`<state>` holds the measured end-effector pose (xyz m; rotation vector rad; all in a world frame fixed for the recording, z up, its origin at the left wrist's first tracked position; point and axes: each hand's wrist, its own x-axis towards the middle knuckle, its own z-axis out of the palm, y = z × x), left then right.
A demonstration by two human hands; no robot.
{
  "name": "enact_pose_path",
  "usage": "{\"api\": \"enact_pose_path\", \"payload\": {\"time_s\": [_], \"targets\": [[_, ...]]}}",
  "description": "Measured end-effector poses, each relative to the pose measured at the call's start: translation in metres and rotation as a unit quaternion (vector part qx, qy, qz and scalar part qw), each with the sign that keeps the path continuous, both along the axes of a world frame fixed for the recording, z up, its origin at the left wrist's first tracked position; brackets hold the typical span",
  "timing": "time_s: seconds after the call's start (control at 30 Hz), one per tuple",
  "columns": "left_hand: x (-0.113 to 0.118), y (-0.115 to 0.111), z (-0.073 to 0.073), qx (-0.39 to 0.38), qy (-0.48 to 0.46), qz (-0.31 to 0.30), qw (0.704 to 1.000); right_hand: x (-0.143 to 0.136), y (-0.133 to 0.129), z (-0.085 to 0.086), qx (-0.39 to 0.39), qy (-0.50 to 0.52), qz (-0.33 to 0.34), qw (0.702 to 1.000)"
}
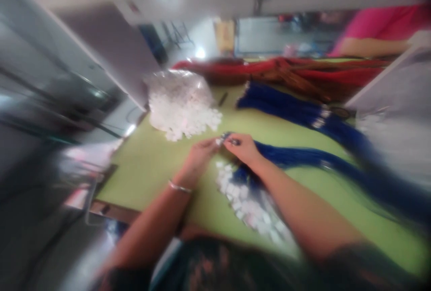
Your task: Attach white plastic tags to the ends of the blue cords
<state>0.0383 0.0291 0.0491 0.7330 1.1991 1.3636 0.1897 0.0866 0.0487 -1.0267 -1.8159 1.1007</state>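
Note:
My left hand (201, 152), with a bangle on its wrist, is pinched on a small white connector (218, 141). Right beside it, my right hand (245, 148) is closed round the end of a blue wire, and the fingertips of both hands nearly meet. A long bundle of blue wires (299, 155) runs from behind my right hand to the right edge. Below my hands lies a row of white connectors (247, 205) with blue wires among them. The small parts are blurred, so the join between wire and connector cannot be made out.
A clear plastic bag (183, 95) spills white connectors onto the green tabletop (144, 169). Behind are a tied blue wire bundle (279, 101) and red and brown wires (269, 70). A whitish bag (397, 134) stands at right. Across the table shows a person's pink sleeve (387, 26).

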Motion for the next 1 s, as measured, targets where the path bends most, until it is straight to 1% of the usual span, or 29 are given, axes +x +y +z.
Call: {"api": "enact_pose_path", "payload": {"time_s": [0.17,0.27,0.33,0.47,0.57,0.63,0.7,0.8,0.9,1.0], "targets": [[-0.001,0.001,-0.008,-0.004,0.014,-0.006,1.000,-0.001,-0.002,-0.004,0.034,-0.040,0.003,0.999],[-0.003,0.001,-0.010,-0.003,0.031,-0.006,1.000,-0.001,-0.002,-0.003,0.056,-0.064,0.018,0.996],[-0.004,0.000,-0.011,0.004,0.048,-0.005,0.999,0.000,-0.003,-0.001,0.057,-0.075,0.028,0.995],[-0.008,0.001,-0.014,0.038,0.120,0.013,0.992,0.001,-0.003,0.001,0.041,-0.084,0.057,0.994],[-0.008,0.001,-0.017,0.047,0.193,0.033,0.980,0.001,-0.003,0.000,0.031,-0.084,0.057,0.994],[-0.006,0.001,-0.019,0.047,0.223,0.039,0.973,0.001,-0.002,-0.001,0.029,-0.088,0.055,0.994],[-0.004,0.000,-0.020,0.045,0.222,0.043,0.973,0.001,-0.001,-0.003,0.029,-0.085,0.061,0.994],[-0.004,0.000,-0.022,0.036,0.192,0.046,0.980,0.002,0.002,-0.006,0.024,-0.055,0.074,0.995],[-0.004,-0.001,-0.022,0.030,0.179,0.052,0.982,0.003,0.007,-0.008,0.011,-0.040,0.060,0.997],[-0.003,-0.001,-0.023,0.024,0.178,0.057,0.982,0.004,0.008,-0.008,0.004,-0.052,0.057,0.997]]}}
